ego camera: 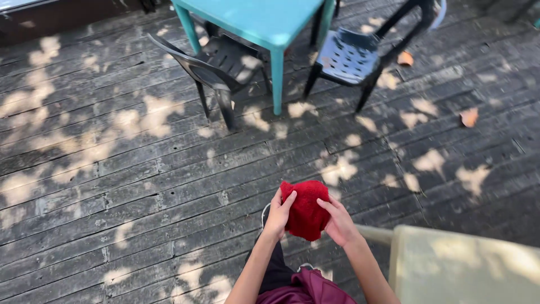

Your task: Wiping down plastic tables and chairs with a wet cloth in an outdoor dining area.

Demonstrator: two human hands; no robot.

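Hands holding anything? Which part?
Yes: a red cloth, bunched. The left hand grips its left edge, the right hand its right edge, above the wooden deck.

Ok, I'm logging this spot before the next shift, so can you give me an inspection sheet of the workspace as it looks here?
Surface: dark wooden deck, dappled with sun patches.
Job's things: red cloth, bunched, held above the deck.
Clutter: dry leaves scattered on the boards.
Grippers: left hand and right hand both grip the red cloth, one on each side.
Cables: nothing seen.
Surroundings: turquoise table with two dark plastic chairs beside it; a pale table at the lower right.
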